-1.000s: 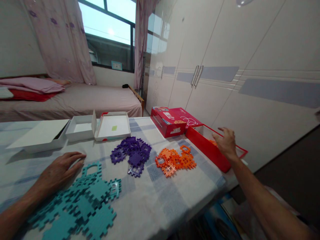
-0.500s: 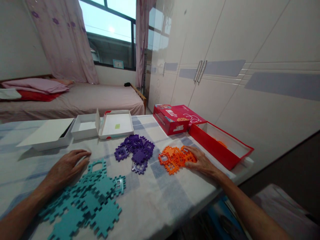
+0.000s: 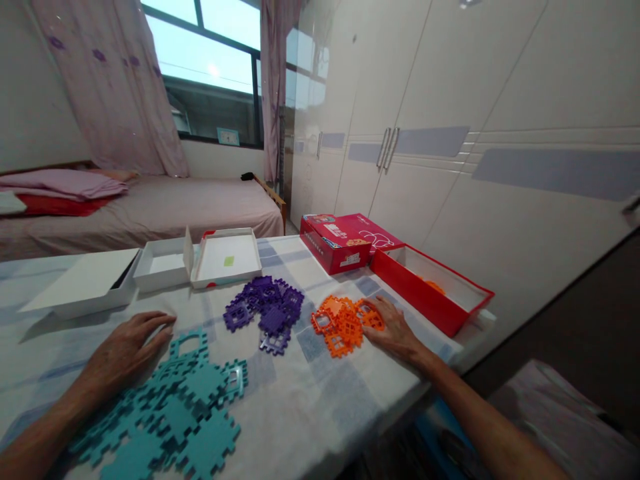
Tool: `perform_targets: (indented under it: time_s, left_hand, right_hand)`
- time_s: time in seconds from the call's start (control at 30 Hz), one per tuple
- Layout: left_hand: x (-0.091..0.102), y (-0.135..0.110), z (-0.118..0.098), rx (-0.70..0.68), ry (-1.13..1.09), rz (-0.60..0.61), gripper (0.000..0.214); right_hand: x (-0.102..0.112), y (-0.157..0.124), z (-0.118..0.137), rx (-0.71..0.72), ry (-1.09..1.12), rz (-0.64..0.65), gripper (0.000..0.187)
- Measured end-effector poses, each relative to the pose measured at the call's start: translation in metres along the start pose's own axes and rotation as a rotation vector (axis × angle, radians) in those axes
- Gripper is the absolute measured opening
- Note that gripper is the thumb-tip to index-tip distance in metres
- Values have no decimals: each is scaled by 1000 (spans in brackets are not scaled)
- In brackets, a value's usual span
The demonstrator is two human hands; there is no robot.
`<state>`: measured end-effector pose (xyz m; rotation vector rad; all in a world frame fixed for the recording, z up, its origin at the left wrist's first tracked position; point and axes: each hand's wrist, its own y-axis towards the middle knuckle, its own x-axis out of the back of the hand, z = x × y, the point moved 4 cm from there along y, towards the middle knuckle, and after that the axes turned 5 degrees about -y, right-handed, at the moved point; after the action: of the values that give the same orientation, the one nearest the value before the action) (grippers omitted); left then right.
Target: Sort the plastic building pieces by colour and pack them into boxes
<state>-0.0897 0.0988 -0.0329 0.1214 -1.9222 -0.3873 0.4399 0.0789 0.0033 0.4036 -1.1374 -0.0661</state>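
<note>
My left hand [image 3: 133, 343] lies on the cloth beside a spread pile of teal interlocking plastic tiles [image 3: 197, 383], its fingers stretched out with nothing in them. At the right, my right hand [image 3: 393, 330] has its thumb and fingers around an orange interlocking tile [image 3: 371, 316] at the right edge of a heap of orange tiles [image 3: 340, 320]. The fingers partly hide that tile. Between the two hands, a heap of purple interlocking tiles [image 3: 273, 320] lies on the table, touched by neither hand.
White open boxes [image 3: 163, 273] and a shallow white lid [image 3: 227, 257] stand at the back left of the cloth-covered table [image 3: 300, 413]. A red box [image 3: 345, 243] and an open red tray [image 3: 425, 293] with something orange inside stand at the back right.
My right hand has drawn the orange tile slightly away from its heap. My left hand stays beside the teal tiles. The whole view has shifted a little.
</note>
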Motion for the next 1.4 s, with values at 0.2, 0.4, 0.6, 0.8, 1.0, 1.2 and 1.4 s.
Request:
perform_targets:
  time_s: [0.2,0.4,0.6,0.8,1.0,1.2,1.4]
  left_hand:
    - [4,0,-7,8,24,-4,59]
    - [4,0,-8,9,22,-12,60]
    - [3,0,-6,0,14,-18,59]
    - [5,1,-8,-11,-5,-37,56]
    - [2,0,-5,7,8,-8,59]
    - [7,-2,-15,38,-20,7,58]
    - [11,-3,-22,43,-16,3,57]
  right_hand:
    - [2,-4,8,83,95,-48,38]
    - [10,-5,6,-23,170,-163,32]
    - [13,2,-9,-236,453,-253,24]
    - [83,38,-36,-263,327,-520,35]
    - [150,82,-92,-453,-37,-664,47]
    - [89,64,-27,-71,-59,-320,63]
    - [-16,16,61,210,-21,350,94]
